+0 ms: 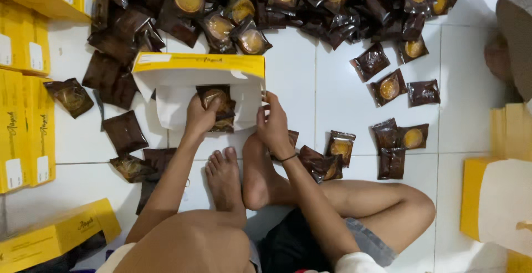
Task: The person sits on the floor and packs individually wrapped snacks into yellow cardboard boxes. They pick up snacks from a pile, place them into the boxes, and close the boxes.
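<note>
So we're sitting on the white tile floor (310,73) with the open yellow box (194,82) right in front of our feet, and we're loading it up. Our left hand (200,115) is gripping a brown pastry packet (217,100) and pressing it down inside the box, where at least one more packet seems to be lying under it. Our right hand (272,124) is curled around the box's right-hand wall, steadying it; we can't tell if the fingers are pinching the flap or just resting on it.

Progress-wise, we're guessing this box is only getting started, since most of its white inside is showing bare. Beyond the box, a huge pile of brown packets (288,1) is waiting, and more loose ones (396,137) are scattered to the right of it. Left of the box, closed yellow boxes (25,129) are lining up, which look like finished ones. Plenty left to pack, by the look of it.
</note>
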